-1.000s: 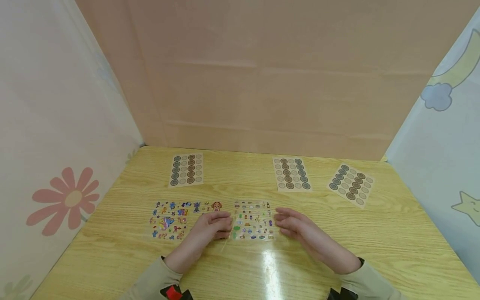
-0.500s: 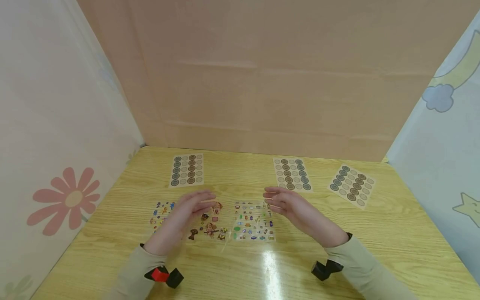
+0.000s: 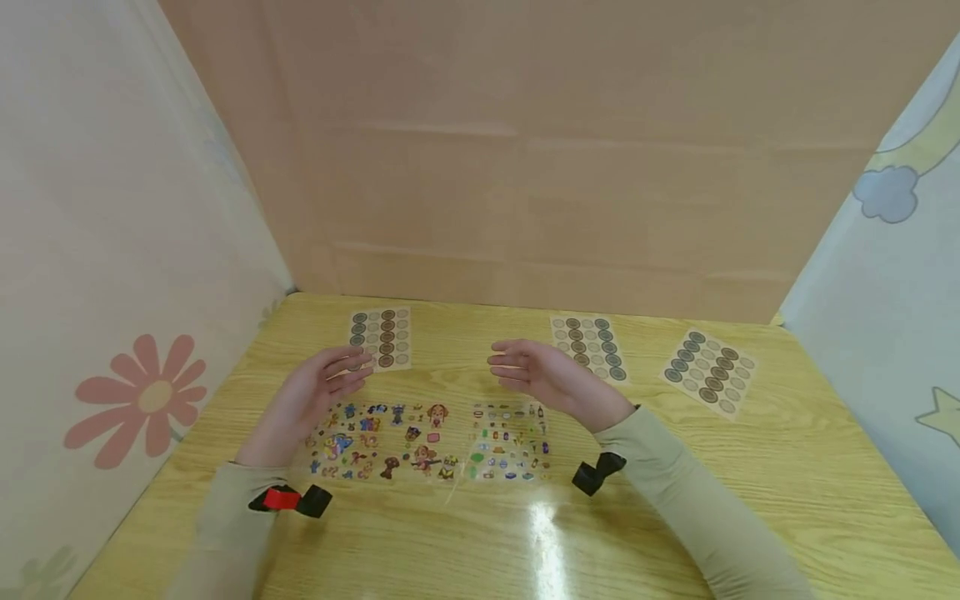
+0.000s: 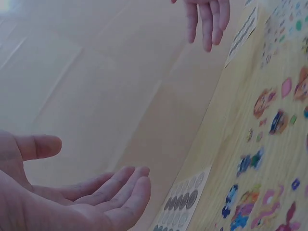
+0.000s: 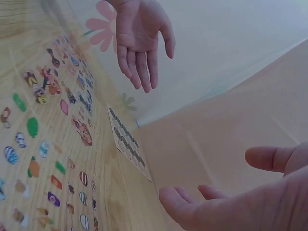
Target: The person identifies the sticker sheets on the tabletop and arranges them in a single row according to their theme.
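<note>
My left hand (image 3: 303,402) is raised over the left end of the clear sticker sheets, its fingertips overlapping the left card of circles (image 3: 397,340) in the head view. Holding nothing, my right hand (image 3: 558,379) hovers behind the right sticker sheet (image 3: 510,450), near the middle card of circles (image 3: 600,342). Colourful cartoon figures cover the left sticker sheet (image 3: 405,442). In the left wrist view the left hand (image 4: 91,199) shows an upturned palm and relaxed fingers. The right wrist view shows the right hand (image 5: 250,202) with loosely bent fingers.
A third card of circles (image 3: 708,372) lies tilted at the back right of the wooden table (image 3: 420,542). A brown panel (image 3: 525,208) stands behind the table, with patterned sheets (image 3: 90,250) at both sides.
Both hands have lifted from beside the right sticker sheet and moved toward the back of the table. The left hand has also moved left, the right hand slightly left. The sheets stay in place.
</note>
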A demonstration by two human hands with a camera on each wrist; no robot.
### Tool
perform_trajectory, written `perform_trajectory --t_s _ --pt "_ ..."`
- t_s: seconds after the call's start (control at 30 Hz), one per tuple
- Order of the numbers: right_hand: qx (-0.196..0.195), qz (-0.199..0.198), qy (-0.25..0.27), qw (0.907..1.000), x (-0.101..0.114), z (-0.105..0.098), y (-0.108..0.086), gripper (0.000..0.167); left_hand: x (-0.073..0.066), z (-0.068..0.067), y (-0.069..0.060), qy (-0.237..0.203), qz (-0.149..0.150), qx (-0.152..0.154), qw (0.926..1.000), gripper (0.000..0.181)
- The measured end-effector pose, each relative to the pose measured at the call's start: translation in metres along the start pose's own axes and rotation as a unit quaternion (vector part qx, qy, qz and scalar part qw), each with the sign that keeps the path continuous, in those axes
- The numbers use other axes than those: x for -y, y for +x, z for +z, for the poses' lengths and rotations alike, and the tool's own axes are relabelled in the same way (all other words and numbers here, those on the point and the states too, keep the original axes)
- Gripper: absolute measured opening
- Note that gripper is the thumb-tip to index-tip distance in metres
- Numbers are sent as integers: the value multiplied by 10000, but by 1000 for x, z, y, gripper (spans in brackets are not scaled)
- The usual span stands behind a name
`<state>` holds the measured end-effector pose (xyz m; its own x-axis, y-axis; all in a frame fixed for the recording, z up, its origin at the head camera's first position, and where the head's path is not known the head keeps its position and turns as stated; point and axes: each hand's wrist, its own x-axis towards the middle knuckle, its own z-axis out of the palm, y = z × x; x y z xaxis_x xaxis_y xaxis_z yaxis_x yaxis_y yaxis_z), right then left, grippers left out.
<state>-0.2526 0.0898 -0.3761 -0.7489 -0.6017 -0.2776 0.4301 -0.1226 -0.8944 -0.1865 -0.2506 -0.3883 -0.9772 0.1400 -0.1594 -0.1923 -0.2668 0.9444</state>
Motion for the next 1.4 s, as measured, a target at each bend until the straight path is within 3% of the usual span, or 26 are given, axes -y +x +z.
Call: perform_trajectory --t_s 0.1,0.23,0.37,0.6,0.73,1.0,1.4 --pt "-48 158 252 9995 -1 3 17 50 -2 -13 5 -526 18 22 9986 30" --pt "-123 323 265 9991 -10 9 39 52 -3 -24 11 -879 -57 -2 9961 29" --pt "-204 482 285 9982 -17 16 55 52 -4 -32 19 -823 -224 -160 9962 29" --pt "-266 670 624 9954 -21 21 78 51 -6 -41 33 -414 -592 -739 9946 60" --pt "-327 711 792 9938 -20 23 90 49 -5 -43 42 -191 -743 -1151 9904 59" --pt "-448 758 766 9932 -22 30 102 46 -1 -43 53 -244 -729 -1807 9805 56" --pt "-361 735 806 9934 -27 39 117 56 0 -41 57 -345 -918 -1951 9759 61"
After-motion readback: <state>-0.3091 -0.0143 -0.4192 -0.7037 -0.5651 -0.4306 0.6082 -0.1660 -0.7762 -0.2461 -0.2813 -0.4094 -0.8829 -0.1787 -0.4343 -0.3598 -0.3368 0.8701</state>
